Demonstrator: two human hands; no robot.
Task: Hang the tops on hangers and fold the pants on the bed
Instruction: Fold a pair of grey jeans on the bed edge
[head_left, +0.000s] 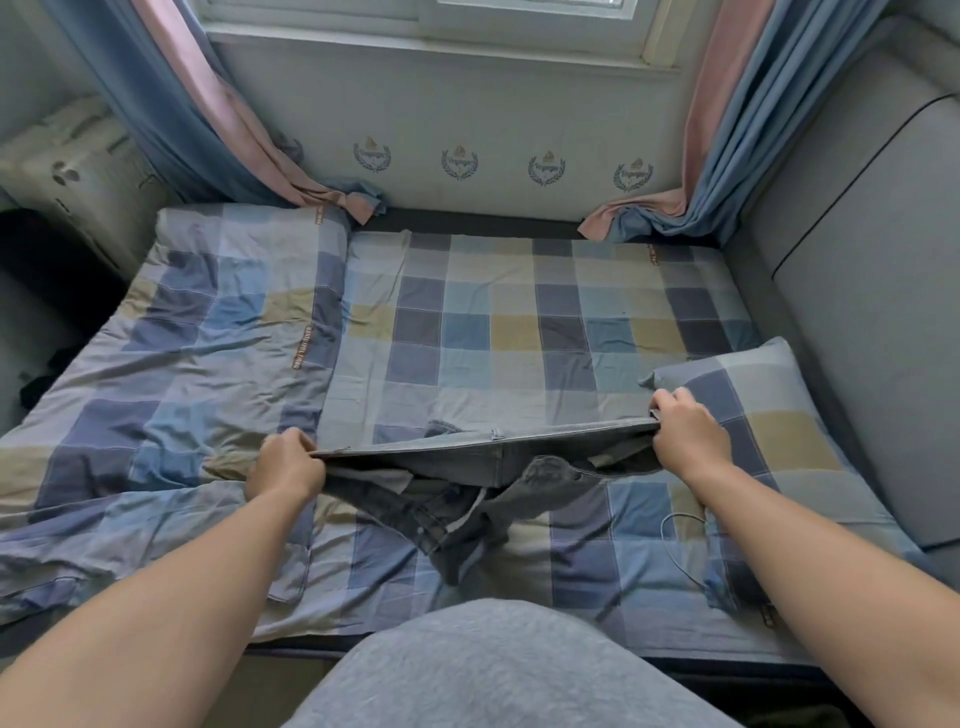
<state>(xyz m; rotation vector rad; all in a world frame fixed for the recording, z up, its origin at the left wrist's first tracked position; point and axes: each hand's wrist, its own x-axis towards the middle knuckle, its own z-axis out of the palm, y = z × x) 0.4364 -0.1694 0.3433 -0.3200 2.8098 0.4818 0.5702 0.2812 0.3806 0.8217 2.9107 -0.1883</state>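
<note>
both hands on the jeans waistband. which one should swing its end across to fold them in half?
Probably right. The right hand pinches the jeans over the pillow, a poor spot for laying them flat. The left hand grips over the flatter duvet and can anchor.

Soft daylight from window ahead, faint shadows, wide-angle bending at edges, slight overall blur
</note>
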